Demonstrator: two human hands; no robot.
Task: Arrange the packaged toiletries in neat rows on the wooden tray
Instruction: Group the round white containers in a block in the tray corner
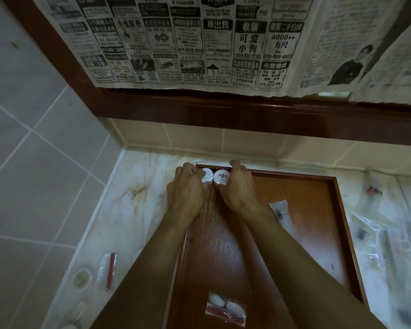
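Note:
The wooden tray (323, 200) lies on a marble counter, reaching from the back wall toward me. Two round white packets sit side by side in its far left corner. My left hand (185, 193) grips the left round packet (207, 175) with curled fingers. My right hand (235, 188) grips the right round packet (221, 176), which bears a dark emblem. A clear packet with white pieces and a red strip (226, 308) lies at the tray's near end. Another clear flat packet (280, 210) lies on the tray, partly hidden by my right forearm.
Left of the tray on the counter lie a clear packet with a red stick (108, 269) and a round pale item (82, 279). Several clear plastic packets (375, 236) lie right of the tray. A dark wooden frame (247, 112) covered with newspaper hangs above the tiled wall.

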